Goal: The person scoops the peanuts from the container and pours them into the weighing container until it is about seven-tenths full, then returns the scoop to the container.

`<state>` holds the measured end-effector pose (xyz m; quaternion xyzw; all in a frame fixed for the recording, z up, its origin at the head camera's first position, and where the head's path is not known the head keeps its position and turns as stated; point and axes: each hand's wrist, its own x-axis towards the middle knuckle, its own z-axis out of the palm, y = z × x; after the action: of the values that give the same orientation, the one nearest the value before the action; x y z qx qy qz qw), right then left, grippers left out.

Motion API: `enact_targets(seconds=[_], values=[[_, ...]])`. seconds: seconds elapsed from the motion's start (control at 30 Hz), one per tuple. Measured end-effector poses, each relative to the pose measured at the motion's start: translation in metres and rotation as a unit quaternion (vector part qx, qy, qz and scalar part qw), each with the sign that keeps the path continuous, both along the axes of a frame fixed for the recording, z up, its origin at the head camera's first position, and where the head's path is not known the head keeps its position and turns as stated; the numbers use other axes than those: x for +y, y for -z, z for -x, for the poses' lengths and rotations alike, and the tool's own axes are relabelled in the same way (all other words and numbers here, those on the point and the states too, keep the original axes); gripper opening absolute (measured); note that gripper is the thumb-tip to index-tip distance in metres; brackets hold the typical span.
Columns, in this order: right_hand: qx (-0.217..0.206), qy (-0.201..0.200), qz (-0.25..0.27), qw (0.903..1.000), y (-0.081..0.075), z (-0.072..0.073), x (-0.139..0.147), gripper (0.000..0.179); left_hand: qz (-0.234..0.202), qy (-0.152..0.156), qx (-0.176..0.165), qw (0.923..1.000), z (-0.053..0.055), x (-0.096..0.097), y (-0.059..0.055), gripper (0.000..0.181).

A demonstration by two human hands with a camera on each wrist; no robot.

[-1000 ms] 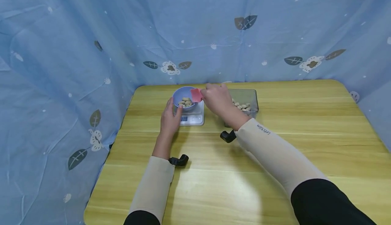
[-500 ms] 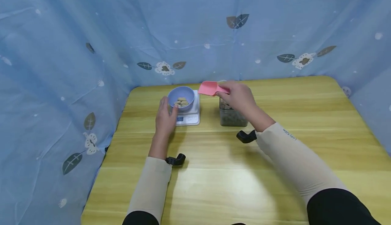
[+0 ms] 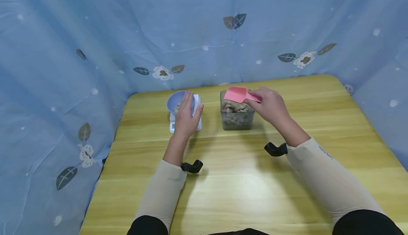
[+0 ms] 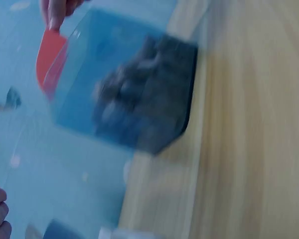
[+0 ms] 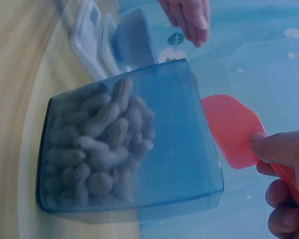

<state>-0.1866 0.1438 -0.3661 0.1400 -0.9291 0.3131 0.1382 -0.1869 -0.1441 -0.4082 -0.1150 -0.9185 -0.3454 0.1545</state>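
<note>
My right hand (image 3: 271,105) pinches the handle of a pink scoop (image 3: 236,94), whose blade overlaps the back of a clear grey container (image 3: 237,123) of peanuts. From the right wrist view, the scoop (image 5: 231,129) is at the container's open end, above the heap of peanuts (image 5: 99,149). My left hand (image 3: 186,118), fingers straight, hovers over the right side of a blue bowl (image 3: 173,102), partly hiding it. The bowl holds a few peanuts and sits on a white kitchen scale (image 3: 198,123). Between this hand and the bowl (image 5: 134,37), the right wrist view shows a gap.
A light wooden table (image 3: 242,178) carries the scale on the left and the container right of it, with a space between. Behind the table hangs a blue patterned curtain (image 3: 204,33). Each wrist wears a black camera mount (image 3: 192,166).
My right hand has carried the scoop from the bowl rightward to above the container. My left hand has let go of the bowl's side and moved right, across its front.
</note>
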Motion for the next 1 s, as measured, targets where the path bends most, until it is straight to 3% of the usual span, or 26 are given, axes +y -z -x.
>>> enact_targets(seconds=[0.27,0.43,0.53,0.63,0.83,0.93,1.0], values=[[-0.008,0.013,-0.013,0.9998,0.006,-0.003,0.01,0.038,0.038,0.078,-0.063,0.9942,-0.004,0.046,0.006,0.064],[-0.009,0.011,-0.032,0.9994,0.008,-0.004,0.015,0.036,0.072,0.088,-0.074,0.9908,-0.005,0.062,0.009,0.059],[0.008,0.0,-0.079,0.9968,0.004,-0.004,0.017,0.032,0.076,0.087,-0.065,0.9912,-0.005,0.065,0.009,0.058],[0.039,-0.011,-0.156,0.987,-0.003,-0.004,0.014,0.027,0.077,0.092,-0.056,0.9912,-0.005,0.064,0.008,0.058],[0.055,-0.001,-0.3,0.9522,-0.017,0.0,-0.004,0.007,0.082,0.097,-0.057,0.9903,-0.005,0.063,0.008,0.06],[0.056,-0.006,-0.343,0.9376,-0.016,0.005,-0.014,0.006,0.08,0.095,-0.061,0.9904,-0.005,0.063,0.009,0.061],[0.073,-0.028,-0.348,0.9342,-0.013,0.01,-0.018,0.014,0.08,0.095,-0.063,0.9903,-0.005,0.063,0.01,0.06]])
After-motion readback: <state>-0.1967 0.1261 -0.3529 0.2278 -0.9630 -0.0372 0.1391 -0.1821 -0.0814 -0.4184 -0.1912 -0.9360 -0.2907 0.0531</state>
